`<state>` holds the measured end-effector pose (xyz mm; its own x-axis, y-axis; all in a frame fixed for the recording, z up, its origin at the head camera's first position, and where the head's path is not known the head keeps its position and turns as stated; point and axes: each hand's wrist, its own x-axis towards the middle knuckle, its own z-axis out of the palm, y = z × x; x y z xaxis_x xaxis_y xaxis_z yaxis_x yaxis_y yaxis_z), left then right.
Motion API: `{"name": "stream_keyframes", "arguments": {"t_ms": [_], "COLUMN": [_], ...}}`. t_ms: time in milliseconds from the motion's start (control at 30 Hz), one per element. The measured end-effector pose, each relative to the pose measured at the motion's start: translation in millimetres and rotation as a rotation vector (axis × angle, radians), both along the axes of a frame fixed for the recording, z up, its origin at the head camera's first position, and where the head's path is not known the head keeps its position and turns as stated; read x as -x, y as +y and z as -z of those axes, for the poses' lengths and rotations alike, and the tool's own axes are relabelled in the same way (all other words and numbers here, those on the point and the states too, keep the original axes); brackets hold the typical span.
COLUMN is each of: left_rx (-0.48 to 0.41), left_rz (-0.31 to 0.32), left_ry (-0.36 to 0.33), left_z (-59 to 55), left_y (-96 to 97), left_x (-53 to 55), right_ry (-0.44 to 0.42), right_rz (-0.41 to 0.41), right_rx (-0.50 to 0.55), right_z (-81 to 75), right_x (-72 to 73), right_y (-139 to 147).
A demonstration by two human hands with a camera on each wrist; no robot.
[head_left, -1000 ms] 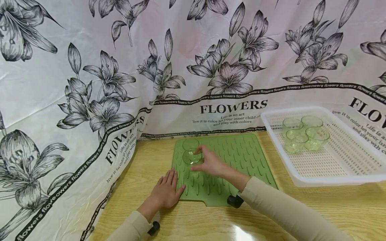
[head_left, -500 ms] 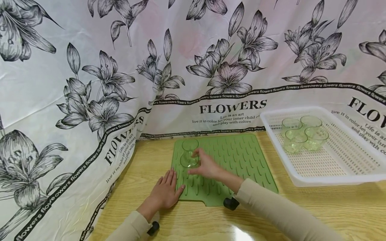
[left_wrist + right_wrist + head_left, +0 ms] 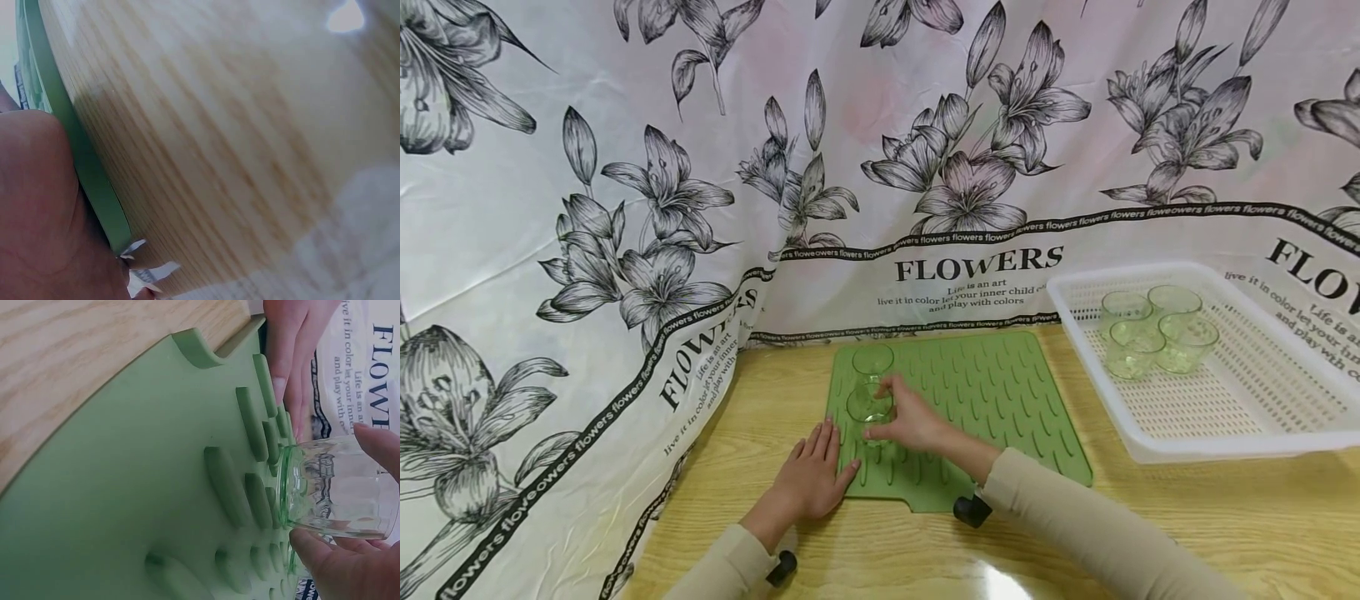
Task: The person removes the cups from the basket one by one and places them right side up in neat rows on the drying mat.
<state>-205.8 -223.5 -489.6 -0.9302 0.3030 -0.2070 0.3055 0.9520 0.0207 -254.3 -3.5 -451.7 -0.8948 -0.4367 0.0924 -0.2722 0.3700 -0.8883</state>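
My right hand (image 3: 910, 419) pinches a clear greenish drinking glass (image 3: 869, 402) between thumb and fingers over the left part of a green ridged drying mat (image 3: 985, 392). In the right wrist view the glass (image 3: 340, 487) has its thick green end at the mat's ridges; whether it bears fully on them I cannot tell. Just behind it, another glass (image 3: 873, 360) stands at the mat's far left corner. My left hand (image 3: 814, 475) lies flat with straight fingers at the mat's left edge, partly on the wooden table. The left wrist view shows this hand (image 3: 34, 200) beside the mat's edge.
To the right stands a white perforated plastic basket (image 3: 1150, 450) with several similar glasses (image 3: 1187, 342) grouped at its far left. A floral cloth (image 3: 820, 292) hangs behind and to the left. Wooden tabletop (image 3: 910, 558) shows in front of the mat.
My right hand has shifted the glass slightly left and nearer to me, opening some distance from the glass behind. The left hand has stayed in place.
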Motion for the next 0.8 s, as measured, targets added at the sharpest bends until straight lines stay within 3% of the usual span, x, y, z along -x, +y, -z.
{"name": "stream_keyframes", "arguments": {"t_ms": [233,333,567,800], "left_rx": [-0.024,-0.024,0.003,-0.035], "left_rz": [-0.013,-0.016,-0.003,0.001], "left_ry": [-0.014,-0.017,0.01,0.013], "left_z": [-12.0,-11.5,1.1,-4.6], "left_y": [3.6,4.0,-1.0,1.5], "left_x": [-3.6,-3.1,0.7,-2.8], "right_ry": [-0.015,-0.013,0.021,0.056], "right_rz": [-0.001,0.001,0.006,-0.014], "right_rx": [-0.006,-0.022,-0.08,-0.208], "right_z": [-2.9,-3.4,-7.8,-25.7], "right_x": [-1.4,-2.5,-6.2,-15.5], "right_y": [0.5,1.9,8.4,20.1]}}
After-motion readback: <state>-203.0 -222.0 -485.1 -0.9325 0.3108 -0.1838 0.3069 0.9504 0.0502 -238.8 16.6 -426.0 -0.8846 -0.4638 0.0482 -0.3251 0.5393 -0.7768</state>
